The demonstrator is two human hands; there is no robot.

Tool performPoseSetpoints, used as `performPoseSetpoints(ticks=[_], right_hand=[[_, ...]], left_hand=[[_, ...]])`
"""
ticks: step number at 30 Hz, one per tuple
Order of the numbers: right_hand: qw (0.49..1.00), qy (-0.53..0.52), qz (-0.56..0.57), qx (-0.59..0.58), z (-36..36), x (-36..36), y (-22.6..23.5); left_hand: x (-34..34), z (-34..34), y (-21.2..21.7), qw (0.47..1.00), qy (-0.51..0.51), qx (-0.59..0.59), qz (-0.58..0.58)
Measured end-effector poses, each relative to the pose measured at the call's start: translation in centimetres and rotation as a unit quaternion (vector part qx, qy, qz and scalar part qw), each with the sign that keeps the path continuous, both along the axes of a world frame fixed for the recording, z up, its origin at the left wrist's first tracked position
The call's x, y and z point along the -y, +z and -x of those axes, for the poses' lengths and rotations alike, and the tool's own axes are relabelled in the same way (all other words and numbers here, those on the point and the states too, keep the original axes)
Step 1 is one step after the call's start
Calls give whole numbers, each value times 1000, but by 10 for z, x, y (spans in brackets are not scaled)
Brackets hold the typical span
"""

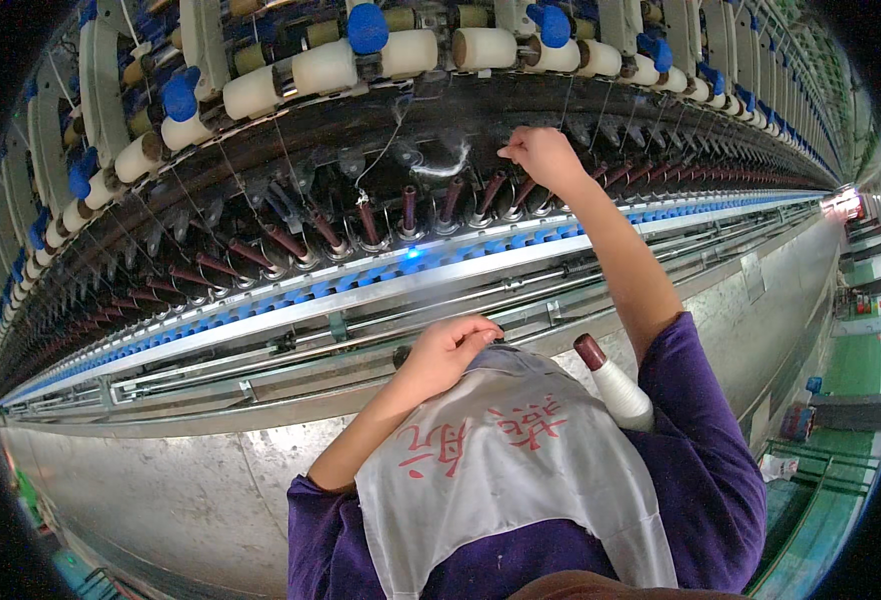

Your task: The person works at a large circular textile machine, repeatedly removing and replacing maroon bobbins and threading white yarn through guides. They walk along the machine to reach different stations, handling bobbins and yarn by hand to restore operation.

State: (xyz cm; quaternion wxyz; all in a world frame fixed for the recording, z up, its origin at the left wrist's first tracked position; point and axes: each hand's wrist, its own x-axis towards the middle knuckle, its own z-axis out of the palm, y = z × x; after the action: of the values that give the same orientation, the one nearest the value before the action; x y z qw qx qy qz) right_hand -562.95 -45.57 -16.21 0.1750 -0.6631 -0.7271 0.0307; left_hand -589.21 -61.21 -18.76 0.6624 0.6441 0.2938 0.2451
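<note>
My right hand (546, 158) is raised over the row of maroon bobbin tubes (450, 200) on the spinning machine. Its thumb and forefinger are pinched together; whatever they hold, if anything, is too small to make out. A wisp of white fibre (443, 168) hangs just left of it, and a loose white yarn (381, 152) trails down to a tube further left. My left hand (451, 352) is closed at the top of my white apron (506, 440), low by the machine's front rail, its fingertips partly hidden. A bobbin of white yarn (618, 388) with a maroon tip rests between the apron and my right upper arm.
White rollers (326, 68) with blue knobs (368, 28) run along the machine above. A blue-and-white rail (351, 277) lies below the tubes, with a small blue light (414, 253) on it. Metal panels (191, 500) front the machine. A green floor (866, 350) shows at right.
</note>
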Motion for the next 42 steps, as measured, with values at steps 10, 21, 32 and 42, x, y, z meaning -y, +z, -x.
performPoseSetpoints(ticks=[10,21,32,42], right_hand=[[997,-6,30,-69,-3,8,4],[994,36,-11,105,4,3,4],[959,-120,135,-218,2,-1,0],[951,-95,121,-268,-19,18,-22]], left_hand=[[4,6,-4,999,23,14,-20],[2,4,-5,1000,1,17,-1],[3,7,-3,1000,-5,10,4],[3,16,-5,1000,18,8,1]])
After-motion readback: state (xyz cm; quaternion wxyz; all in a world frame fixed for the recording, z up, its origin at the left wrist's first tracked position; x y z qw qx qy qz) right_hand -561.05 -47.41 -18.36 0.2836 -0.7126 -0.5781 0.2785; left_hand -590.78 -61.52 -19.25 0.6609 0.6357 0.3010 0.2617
